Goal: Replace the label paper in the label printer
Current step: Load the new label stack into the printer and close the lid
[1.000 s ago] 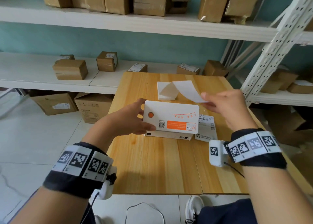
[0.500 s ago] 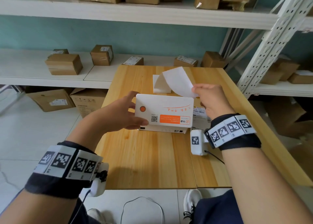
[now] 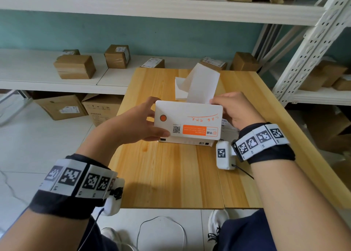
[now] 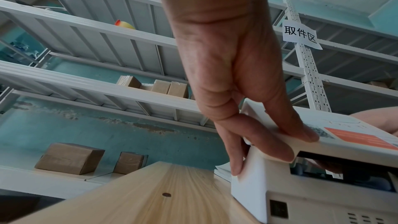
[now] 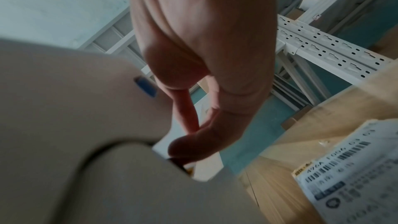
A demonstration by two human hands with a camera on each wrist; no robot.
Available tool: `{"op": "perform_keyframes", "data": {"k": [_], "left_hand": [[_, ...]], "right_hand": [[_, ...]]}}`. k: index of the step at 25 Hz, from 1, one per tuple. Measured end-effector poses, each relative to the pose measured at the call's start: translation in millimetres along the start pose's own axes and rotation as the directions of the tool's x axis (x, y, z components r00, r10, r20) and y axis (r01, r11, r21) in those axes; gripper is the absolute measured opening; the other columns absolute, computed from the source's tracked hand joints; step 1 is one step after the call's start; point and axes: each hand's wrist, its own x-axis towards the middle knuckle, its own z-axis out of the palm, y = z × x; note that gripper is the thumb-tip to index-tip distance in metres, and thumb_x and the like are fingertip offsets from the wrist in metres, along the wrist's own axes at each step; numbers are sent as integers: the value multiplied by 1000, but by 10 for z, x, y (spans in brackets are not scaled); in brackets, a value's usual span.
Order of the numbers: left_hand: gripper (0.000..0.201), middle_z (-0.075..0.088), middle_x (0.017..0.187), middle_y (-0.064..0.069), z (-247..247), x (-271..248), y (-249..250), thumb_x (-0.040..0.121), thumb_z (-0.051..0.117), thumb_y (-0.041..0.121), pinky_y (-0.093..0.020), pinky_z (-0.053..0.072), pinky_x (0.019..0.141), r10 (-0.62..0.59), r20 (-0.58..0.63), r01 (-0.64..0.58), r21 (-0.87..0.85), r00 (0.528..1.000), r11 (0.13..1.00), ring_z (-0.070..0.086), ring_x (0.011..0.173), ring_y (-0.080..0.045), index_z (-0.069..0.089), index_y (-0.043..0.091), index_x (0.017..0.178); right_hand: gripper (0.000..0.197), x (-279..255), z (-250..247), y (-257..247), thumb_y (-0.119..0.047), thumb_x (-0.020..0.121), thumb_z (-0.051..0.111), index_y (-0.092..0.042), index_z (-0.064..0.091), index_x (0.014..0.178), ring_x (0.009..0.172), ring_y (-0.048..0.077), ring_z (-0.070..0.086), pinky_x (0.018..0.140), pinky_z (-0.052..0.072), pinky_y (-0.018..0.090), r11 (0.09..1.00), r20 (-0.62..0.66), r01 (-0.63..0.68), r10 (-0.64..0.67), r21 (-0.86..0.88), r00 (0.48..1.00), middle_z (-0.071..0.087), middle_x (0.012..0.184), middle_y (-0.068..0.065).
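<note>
printer point(image 3: 188, 121) sits mid wood surface point(image 3: 171, 174) | left hand point(image 3: 133, 125) grips its raised lid | right hand point(image 3: 233, 108) pinches paper point(image 3: 203, 83) behind it | white shelves point(image 3: 114, 5) with boxes point(image 3: 75, 66), teal wall

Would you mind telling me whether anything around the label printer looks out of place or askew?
Nothing looks damaged or spilled. The printer's lid is raised, gripped by the left hand, which fits reloading. The right hand pinches the label paper strip at the lid's back edge; the strip rises from the folded stack behind.
</note>
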Motion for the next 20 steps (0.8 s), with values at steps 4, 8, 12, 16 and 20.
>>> {"op": "perform_keyframes", "data": {"k": [4,8,12,16,20], "left_hand": [[77,63,117,1,6,-16,11,78,80,7,-31,63,63,2,5,-2,-7,1000,1000,73,91,-19,38,38,134],[76,62,116,1,10,-19,18,78,80,4,-28,62,60,3,8,-3,-16,1000,1000,72,90,-19,39,36,134],[76,63,116,0,9,-22,19,78,80,5,-29,62,61,6,11,-6,-13,1000,1000,72,91,-20,38,35,134],[76,63,116,0,12,-28,17,78,80,5,-28,62,60,8,7,-8,-17,1000,1000,72,90,-19,38,35,134],[76,63,117,0,7,-24,6,77,81,5,-29,62,62,6,7,-6,-23,1000,1000,74,89,-19,40,37,133]], "right_hand": [[17,-34,2,7,-7,93,61,5,71,90,61,18,69,59,49,26,998,159,-56,58,-18,986,69,71,13],[24,-45,4,-50,-28,98,60,-5,67,97,68,18,71,71,51,28,989,275,-146,141,-3,951,70,75,6],[26,-88,12,-100,-37,99,55,-14,64,93,64,14,71,67,52,25,985,351,-172,165,-9,922,69,72,1],[30,-77,-1,-126,-38,99,55,-14,62,83,67,17,71,71,52,28,987,371,-151,159,-51,915,69,73,3],[19,-57,28,-116,-26,93,66,-10,72,87,78,24,72,76,53,35,990,325,-125,140,-65,935,75,81,8]]}}
